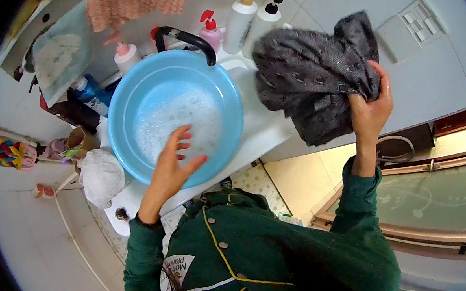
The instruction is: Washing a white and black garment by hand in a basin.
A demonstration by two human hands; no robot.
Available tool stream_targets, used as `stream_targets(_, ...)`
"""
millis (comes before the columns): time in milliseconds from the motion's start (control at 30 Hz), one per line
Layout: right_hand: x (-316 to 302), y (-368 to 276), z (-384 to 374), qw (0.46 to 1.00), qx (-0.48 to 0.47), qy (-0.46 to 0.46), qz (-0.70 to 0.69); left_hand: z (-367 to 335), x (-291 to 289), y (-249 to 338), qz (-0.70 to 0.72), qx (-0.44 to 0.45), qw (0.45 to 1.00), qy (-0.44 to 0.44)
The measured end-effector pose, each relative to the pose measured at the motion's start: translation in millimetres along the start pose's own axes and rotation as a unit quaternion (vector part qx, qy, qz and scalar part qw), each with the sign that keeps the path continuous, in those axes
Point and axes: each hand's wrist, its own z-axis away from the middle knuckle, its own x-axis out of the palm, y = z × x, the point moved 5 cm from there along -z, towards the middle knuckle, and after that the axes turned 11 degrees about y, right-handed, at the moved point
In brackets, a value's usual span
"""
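A light blue plastic basin (pixel 232 114) stands on the white sink counter, with foamy, soapy water (pixel 176 114) inside it. Over the near part of the foam hovers my left hand (pixel 172 166), its fingers apart and nothing in them. Off to the right of the basin, my right hand (pixel 372 105) grips a bunched dark grey patterned cloth (pixel 313 74). The cloth hangs in folds in the air, and what kind of item it is cannot be told.
A black faucet (pixel 190 38) arches over the basin's far rim. Pump bottles (pixel 240 22) line the back. A white cloth bundle (pixel 101 176) sits left of the basin. Towels (pixel 136 5) hang above. A wall switch (pixel 418 22) is at right, beyond the dark cloth.
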Motion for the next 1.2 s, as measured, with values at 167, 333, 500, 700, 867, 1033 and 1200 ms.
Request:
stream_targets(167,49.2,-68.9,32.7,0.981,-0.037,-0.032,-0.189,-16.1,4.7,32.6,0.472,-0.025,0.880,-0.040)
stream_targets(333,141.4,-60.3,130.3,0.940,-0.068,-0.264,-0.205,-46.5,-49.0,-31.5,0.626,-0.115,0.766,0.089)
stream_targets(500,186.5,-33.8,194.7,0.860,-0.133,-0.481,-0.105,-45.0,-70.0,-95.0,0.054,-0.028,0.991,0.120)
stream_targets(700,241.9,-36.2,229.6,0.854,-0.160,-0.494,0.026,-43.4,-12.0,-93.5,-0.360,0.034,0.932,-0.023)
stream_targets(867,284.2,-10.8,265.3,0.793,-0.103,-0.595,0.085,-57.2,23.5,-146.2,-0.458,0.026,0.888,-0.032)
stream_targets(1033,310.4,-2.5,263.0,0.819,-0.143,-0.547,0.095,-79.9,36.6,-153.4,-0.532,0.026,0.846,-0.020)
stream_targets(1200,322.1,-7.5,255.6,0.841,-0.151,-0.511,0.098,-95.1,32.5,-170.0,-0.559,0.120,0.819,0.040)
